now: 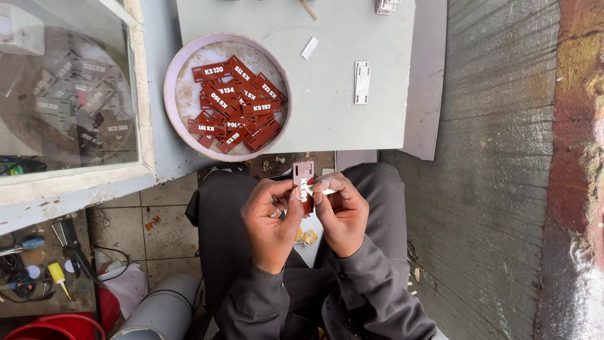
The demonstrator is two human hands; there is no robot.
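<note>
Both hands are raised over my lap, pinching one small red rectangular tag [304, 178] with white characters and slots at its top. My left hand [272, 217] grips the tag's left edge with thumb and fingers. On the tag's right side, my right hand [341, 213] pulls at a thin white strip [322, 189] on the tag's face. A round pale bowl [172, 75] on the grey board [327, 94] in front of me holds several similar red tags [236, 104].
A white slotted plate [362, 82] and a small white scrap [309, 48] lie on the grey board. A glass-topped case [63, 88] stands at left. Screwdrivers [58, 277] and cables lie on the tiled floor lower left, beside a grey pipe [160, 311] and a red bucket [53, 327].
</note>
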